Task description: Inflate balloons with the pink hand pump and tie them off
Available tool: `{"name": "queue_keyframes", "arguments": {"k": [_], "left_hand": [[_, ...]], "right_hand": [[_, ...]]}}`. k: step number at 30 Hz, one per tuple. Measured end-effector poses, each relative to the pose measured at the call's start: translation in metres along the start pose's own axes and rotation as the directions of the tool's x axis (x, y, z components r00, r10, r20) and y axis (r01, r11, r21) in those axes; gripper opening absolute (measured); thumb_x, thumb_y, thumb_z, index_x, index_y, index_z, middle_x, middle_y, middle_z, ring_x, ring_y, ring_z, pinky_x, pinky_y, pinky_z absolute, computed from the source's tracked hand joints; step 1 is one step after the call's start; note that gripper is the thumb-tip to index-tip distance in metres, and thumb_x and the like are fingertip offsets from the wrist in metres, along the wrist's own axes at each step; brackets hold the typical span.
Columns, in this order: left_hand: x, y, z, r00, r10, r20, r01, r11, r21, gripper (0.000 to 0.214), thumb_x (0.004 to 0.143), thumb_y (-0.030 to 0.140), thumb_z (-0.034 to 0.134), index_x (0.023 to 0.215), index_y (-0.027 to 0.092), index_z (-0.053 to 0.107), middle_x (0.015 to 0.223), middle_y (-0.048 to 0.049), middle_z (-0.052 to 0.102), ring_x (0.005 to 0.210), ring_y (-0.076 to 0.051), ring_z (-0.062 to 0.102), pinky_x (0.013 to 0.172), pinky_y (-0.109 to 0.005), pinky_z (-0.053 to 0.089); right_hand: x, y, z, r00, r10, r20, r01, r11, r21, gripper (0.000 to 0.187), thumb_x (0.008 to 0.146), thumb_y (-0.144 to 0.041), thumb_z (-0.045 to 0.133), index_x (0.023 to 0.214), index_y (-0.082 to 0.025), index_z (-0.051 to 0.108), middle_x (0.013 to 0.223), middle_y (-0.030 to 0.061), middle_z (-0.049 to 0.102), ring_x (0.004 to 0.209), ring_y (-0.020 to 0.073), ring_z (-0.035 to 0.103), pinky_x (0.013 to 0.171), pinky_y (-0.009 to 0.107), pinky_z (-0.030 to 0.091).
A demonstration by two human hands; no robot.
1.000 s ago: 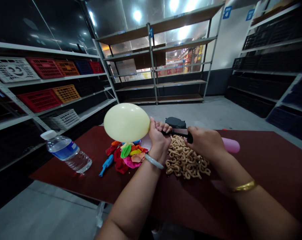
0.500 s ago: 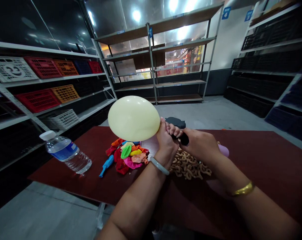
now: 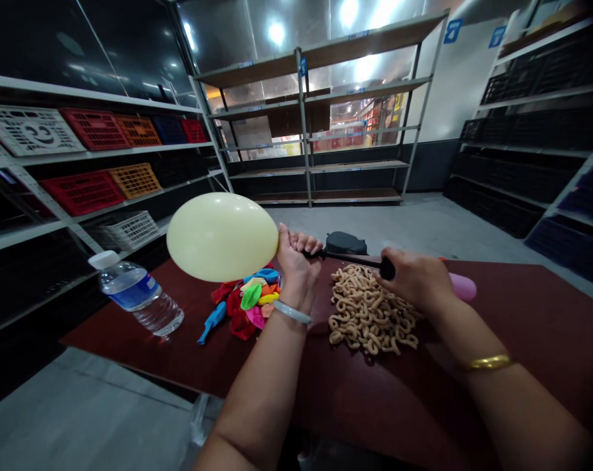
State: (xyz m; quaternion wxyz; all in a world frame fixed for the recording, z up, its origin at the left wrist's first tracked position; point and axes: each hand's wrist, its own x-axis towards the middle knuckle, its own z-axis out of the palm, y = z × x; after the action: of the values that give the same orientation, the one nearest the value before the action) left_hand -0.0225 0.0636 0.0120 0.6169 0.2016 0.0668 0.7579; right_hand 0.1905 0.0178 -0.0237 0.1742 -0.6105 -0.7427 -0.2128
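Observation:
My left hand [image 3: 299, 261] is closed around the neck of a pale yellow balloon [image 3: 222, 237], which is inflated and points left above the table. The same hand also wraps one black end of a hand balloon pump [image 3: 355, 259]. The pump's black rod is drawn out between my two hands. My right hand [image 3: 419, 280] grips the pump's other part, and a pink-purple barrel end sticks out behind it. How the balloon sits on the nozzle is hidden by my left fingers. Under the balloon lies a heap of uninflated coloured balloons [image 3: 250, 297].
Curled tan snack-like pieces [image 3: 370, 314] are piled on the dark red table [image 3: 512, 327]. A water bottle [image 3: 139, 294] stands at the left, and a blue balloon [image 3: 212, 322] lies apart from the heap. Behind are a dark grey object [image 3: 345, 243] and metal shelves [image 3: 306, 131].
My hands have moved apart, so the pump's black rod now shows between them. The balloon and my left hand have shifted left, my right hand right, uncovering the tan pile.

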Motion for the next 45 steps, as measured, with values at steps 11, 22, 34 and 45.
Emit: {"name": "queue_keyframes", "arguments": {"k": [11,22,34,45], "left_hand": [[-0.038,-0.05,0.012,0.978,-0.19,0.09,0.189,0.982,0.015,0.052,0.09,0.045,0.056,0.055,0.019,0.027,0.043,0.0065,0.026,0.038,-0.007,0.028,0.043,-0.024,0.023],[-0.048,-0.046,0.024,0.976,-0.17,0.138,0.162,0.984,0.071,0.053,0.088,0.049,0.058,0.053,0.019,0.032,0.042,0.0059,0.028,0.038,-0.008,0.031,0.043,-0.025,0.026],[-0.007,0.008,0.013,1.0,0.019,0.025,-0.021,0.996,0.085,0.058,0.086,0.054,0.058,0.057,0.02,0.022,0.044,0.0077,0.023,0.037,-0.007,0.029,0.043,-0.023,0.026],[-0.03,-0.033,0.015,0.984,-0.175,0.013,0.175,0.984,0.018,0.055,0.09,0.05,0.054,0.057,0.02,0.023,0.043,0.0073,0.023,0.036,-0.007,0.025,0.041,-0.023,0.02]], "right_hand": [[-0.006,-0.035,-0.019,1.0,-0.009,-0.025,0.011,0.997,0.08,0.028,0.085,-0.047,0.052,0.095,-0.022,0.056,0.082,0.0046,0.07,0.069,0.0213,0.063,0.055,0.032,0.022],[-0.006,-0.038,-0.017,0.992,-0.042,-0.121,0.066,0.975,0.21,0.032,0.083,-0.053,0.056,0.095,-0.023,0.059,0.081,0.0024,0.07,0.068,0.0194,0.062,0.056,0.03,0.026],[0.0,0.008,0.004,0.996,0.003,-0.086,0.001,0.999,0.048,0.039,0.085,-0.051,0.051,0.107,-0.021,0.062,0.095,0.0073,0.072,0.078,0.0227,0.065,0.06,0.032,0.033],[-0.006,-0.038,-0.035,0.999,0.011,0.052,-0.014,0.998,0.053,0.032,0.082,-0.051,0.052,0.094,-0.022,0.058,0.082,0.0067,0.071,0.07,0.0229,0.064,0.053,0.032,0.023]]}}
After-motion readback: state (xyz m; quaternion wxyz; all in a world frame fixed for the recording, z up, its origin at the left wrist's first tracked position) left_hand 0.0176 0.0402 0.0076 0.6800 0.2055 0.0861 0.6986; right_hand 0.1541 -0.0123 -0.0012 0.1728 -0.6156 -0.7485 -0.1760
